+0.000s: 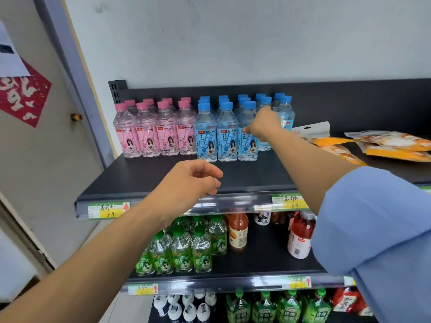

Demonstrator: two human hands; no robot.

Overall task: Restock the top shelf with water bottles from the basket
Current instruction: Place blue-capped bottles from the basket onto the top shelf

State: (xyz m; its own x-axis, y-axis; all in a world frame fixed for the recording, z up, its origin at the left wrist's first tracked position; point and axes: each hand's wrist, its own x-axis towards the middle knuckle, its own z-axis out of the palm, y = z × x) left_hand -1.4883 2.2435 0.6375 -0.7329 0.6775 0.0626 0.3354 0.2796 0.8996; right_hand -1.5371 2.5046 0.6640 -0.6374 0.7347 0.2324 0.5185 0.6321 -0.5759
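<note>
- Head view: the right hand (263,124) curls round a blue-capped bottle (265,100) that stands upright, cap up, among the other blue bottles (205,134) on the top shelf (144,176).
- The left hand (189,180) hovers over the shelf's front, fingers loosely curled, holding nothing.

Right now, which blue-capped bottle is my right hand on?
The blue-capped bottle right of the three front ones; only its label is covered by your right hand.

Orange snack packets (394,148) lie flat; green-capped bottles (182,250) stand on the lower shelf (261,259).
</note>
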